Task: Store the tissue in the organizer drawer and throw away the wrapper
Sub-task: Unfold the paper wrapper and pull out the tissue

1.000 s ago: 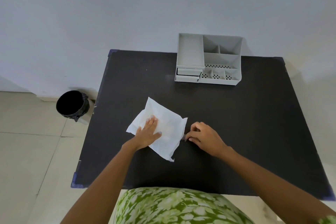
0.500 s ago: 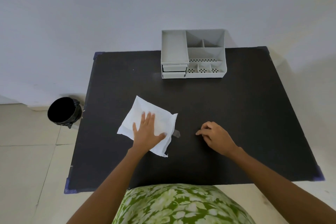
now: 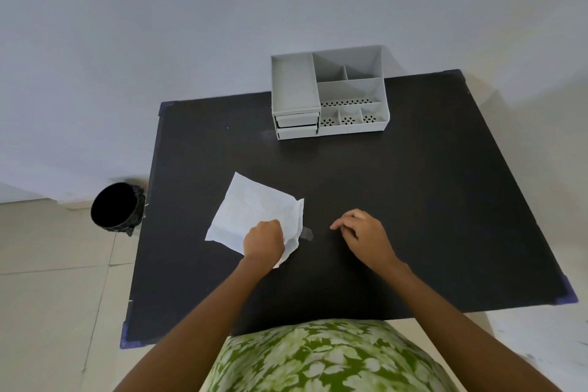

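Left hand (image 3: 263, 240) bunches the thin white tissue (image 3: 254, 213), fingers curled on it.
Right hand (image 3: 366, 232) loosely curled, empty; clear wrapper scrap (image 3: 307, 234) between; grey plastic organizer (image 3: 329, 95) beyond, black bin (image 3: 116, 208) beside the matte black table (image 3: 413, 200).

Tissue (image 3: 254, 213) corner and fingertips hidden under the left hand (image 3: 264, 240)

White tissue (image 3: 254, 213) (creased) on table (image 3: 413, 200).

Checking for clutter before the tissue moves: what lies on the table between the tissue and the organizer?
In the head view, nothing: only bare black table separates the tissue from the organizer.
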